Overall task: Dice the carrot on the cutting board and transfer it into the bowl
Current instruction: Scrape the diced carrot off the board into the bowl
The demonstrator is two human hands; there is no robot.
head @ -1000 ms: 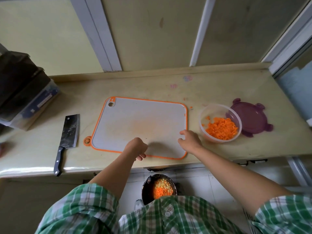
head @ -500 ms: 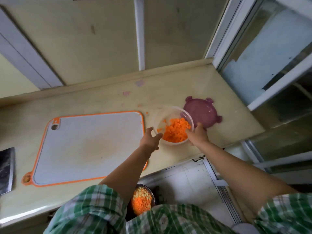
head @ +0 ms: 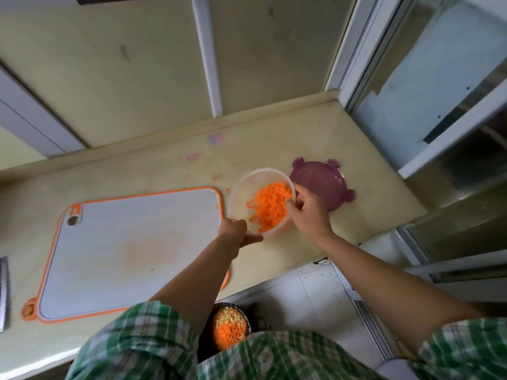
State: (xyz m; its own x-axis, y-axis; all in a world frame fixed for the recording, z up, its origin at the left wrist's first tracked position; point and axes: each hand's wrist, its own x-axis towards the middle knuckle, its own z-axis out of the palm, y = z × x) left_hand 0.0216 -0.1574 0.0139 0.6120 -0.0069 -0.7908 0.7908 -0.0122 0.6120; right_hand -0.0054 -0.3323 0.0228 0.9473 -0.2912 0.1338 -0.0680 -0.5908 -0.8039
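Clasps bowl [head: 239, 189] of carrot [head: 271, 209] (diced) with left grip [head: 233, 233] at near rim — pinches right rim with right grip [head: 307, 213].

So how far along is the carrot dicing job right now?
Nearly done. The cutting board shows only an orange stain, and the diced carrot sits in the bowl. In hand: the left hand and right hand both grip the bowl's rim. Left: a stray bit lies on the counter, and the purple lid lies off beside the bowl.
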